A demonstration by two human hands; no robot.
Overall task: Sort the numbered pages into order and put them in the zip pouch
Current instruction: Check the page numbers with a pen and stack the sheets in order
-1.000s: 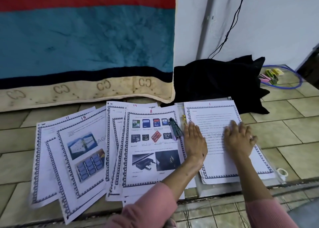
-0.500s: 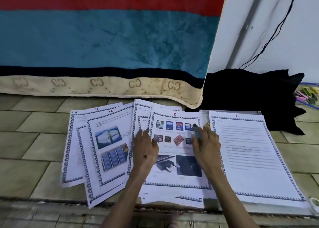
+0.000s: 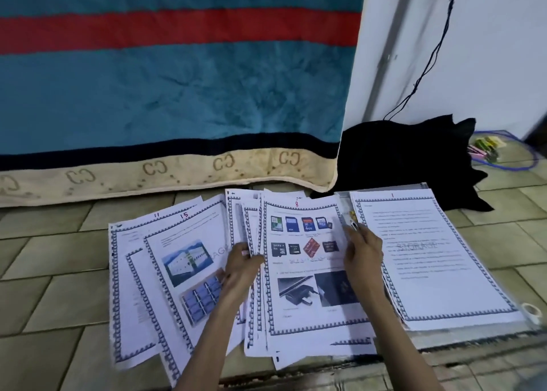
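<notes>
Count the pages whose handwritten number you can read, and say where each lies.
4. Page 11 lies far left, page 15 overlaps it, page 8 tops the middle pile, and page 1 lies right. Pages beneath hide their numbers.
</notes>
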